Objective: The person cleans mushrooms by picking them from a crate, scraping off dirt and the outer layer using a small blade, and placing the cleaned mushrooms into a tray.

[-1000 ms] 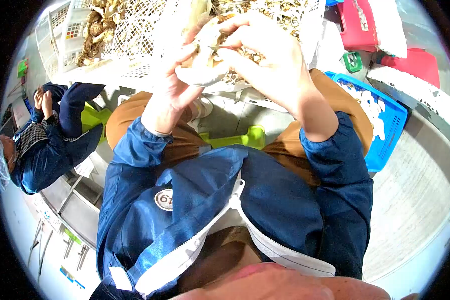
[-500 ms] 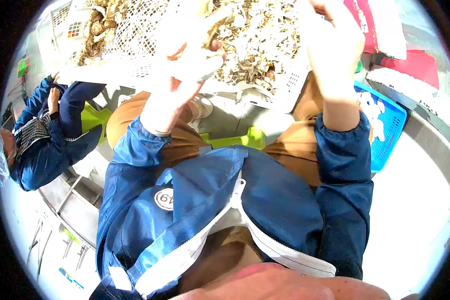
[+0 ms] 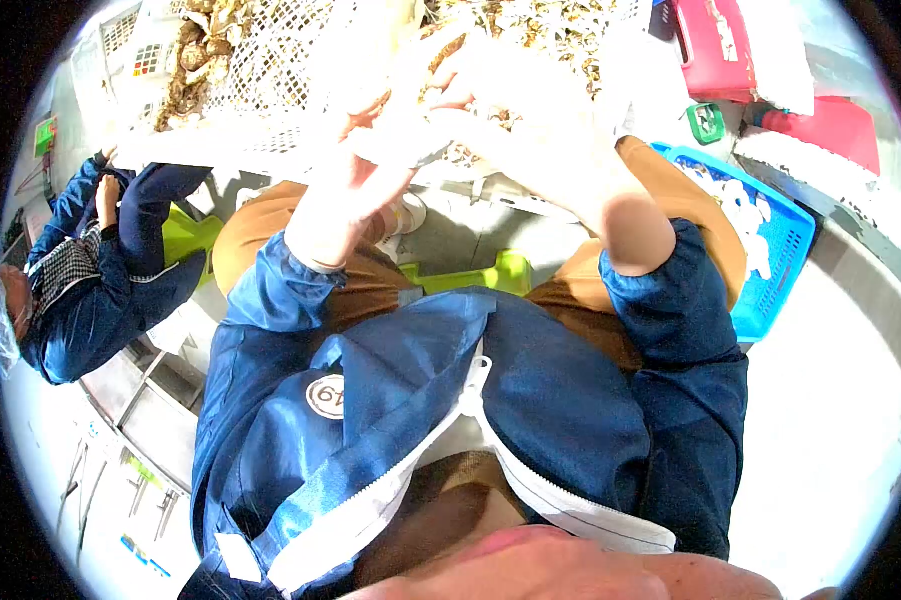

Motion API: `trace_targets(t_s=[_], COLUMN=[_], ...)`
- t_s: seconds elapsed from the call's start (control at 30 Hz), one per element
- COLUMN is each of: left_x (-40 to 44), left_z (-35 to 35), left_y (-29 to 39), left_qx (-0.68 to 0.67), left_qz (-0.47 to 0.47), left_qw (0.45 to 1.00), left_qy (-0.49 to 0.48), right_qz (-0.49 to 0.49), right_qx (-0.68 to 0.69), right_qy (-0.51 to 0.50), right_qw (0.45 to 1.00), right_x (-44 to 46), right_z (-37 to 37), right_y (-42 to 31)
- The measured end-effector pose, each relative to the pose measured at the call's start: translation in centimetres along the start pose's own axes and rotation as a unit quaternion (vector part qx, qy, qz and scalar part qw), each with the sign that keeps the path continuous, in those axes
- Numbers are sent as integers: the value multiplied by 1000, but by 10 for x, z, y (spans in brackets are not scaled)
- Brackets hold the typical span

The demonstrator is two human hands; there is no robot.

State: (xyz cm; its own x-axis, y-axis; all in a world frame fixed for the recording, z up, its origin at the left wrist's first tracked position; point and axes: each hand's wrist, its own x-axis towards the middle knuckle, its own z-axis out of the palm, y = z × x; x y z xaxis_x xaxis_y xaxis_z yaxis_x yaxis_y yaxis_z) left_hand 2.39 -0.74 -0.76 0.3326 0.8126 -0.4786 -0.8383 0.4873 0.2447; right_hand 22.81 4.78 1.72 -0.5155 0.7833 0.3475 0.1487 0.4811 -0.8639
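Note:
My left hand [image 3: 365,165] is raised over the near edge of a white perforated basket [image 3: 530,203], its fingers curled round something that bright glare hides. My right hand [image 3: 500,105] meets it from the right, its bent fingers close to the left fingertips. A brown strip-like piece [image 3: 446,52] shows just above the two hands; I cannot tell which hand has it. Light and brown dried-looking pieces [image 3: 560,30] fill the basket behind my right hand. Glare washes out most of both hands.
Left of my hands stands a white mesh basket [image 3: 280,60] with a line of brown round pieces [image 3: 195,55]. A blue basket [image 3: 780,240] with white pieces is by my right knee. Red containers [image 3: 715,50] stand at the right. A seated person [image 3: 100,260] is at the left.
My right hand has moved left and inward, from the basket's right side to my left hand. The left hand has stayed nearly in place. A small green container now shows at the right.

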Motion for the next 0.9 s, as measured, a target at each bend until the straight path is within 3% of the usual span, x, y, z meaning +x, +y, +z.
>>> trace_targets(t_s=[0.1,0.2,0.27,0.3,0.4,0.53,0.6,0.63,0.87,0.9], left_x=[0,2,2,2,3,10,10,10,4,5], left_z=[8,4,5,6,8,-7,-10,-14,-5,-6], left_y=[-3,-1,-1,-2,-2,3,5,7,8,8], left_qx=[-2,-22,-30,-34,9,-20,-43,-40,29,35], left_qz=[7,-22,-11,-6,55,22,19,20,5,7], left_qw=[1000,993,992,992,998,998,996,996,997,997], left_qy=[5,-110,-118,-122,12,-53,-73,-73,-67,-71], right_qz=[-38,-17,3,12,-15,25,35,0,-38,12], right_qx=[-49,-69,-77,-81,-161,-148,-215,-222,-5,26], right_qy=[13,19,27,31,72,180,229,254,-14,-83], right_qw=[998,997,997,996,984,972,949,941,999,996], right_x=[0,-6,-5,-4,3,17,21,22,17,15], right_z=[3,9,8,7,-4,-40,-49,-47,-43,-46], right_y=[0,0,-6,-8,-4,8,3,6,0,-2])
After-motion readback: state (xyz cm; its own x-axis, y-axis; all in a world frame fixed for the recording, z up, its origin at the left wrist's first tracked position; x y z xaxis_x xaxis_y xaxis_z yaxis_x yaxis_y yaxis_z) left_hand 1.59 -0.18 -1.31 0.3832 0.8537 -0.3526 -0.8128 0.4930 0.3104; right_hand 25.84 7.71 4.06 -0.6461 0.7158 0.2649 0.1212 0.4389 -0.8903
